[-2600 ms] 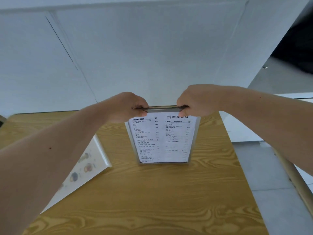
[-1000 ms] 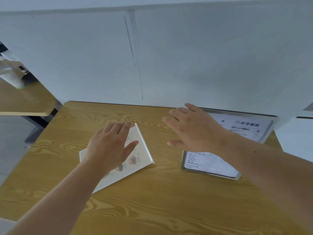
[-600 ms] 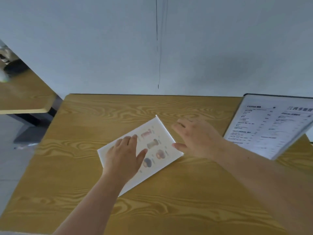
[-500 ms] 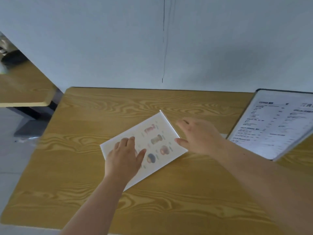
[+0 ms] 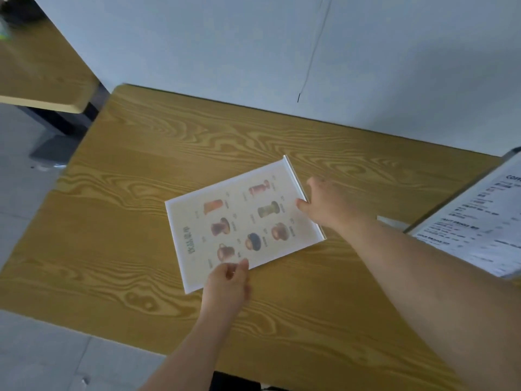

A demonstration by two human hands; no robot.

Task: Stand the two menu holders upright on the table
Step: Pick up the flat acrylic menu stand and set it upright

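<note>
**A:** Where are we on the task?

**B:** As I read it, one holder is done. The text menu holder (image 5: 479, 221) stands up at the far right of the table (image 5: 141, 165), partly cut off by the frame edge. The picture menu holder (image 5: 239, 221) lies flat in the middle of the table, drinks facing up, so I'm on the second one.

**A:** And the hands?

**B:** My left hand (image 5: 228, 283) is at the near edge of the flat holder, fingers curled, thumb on top; it looks like a pinch on that edge, though I can't confirm what the fingers do underneath. My right hand (image 5: 327, 204) is at the right end, by the raised lip, thumb touching the sheet; fingers spread, not yet closed on anything.

**A:** Next move?

**B:** I'd judge it needs a firm hold on two edges, then a tilt up onto the base end so it stands clear of the other holder.
</note>
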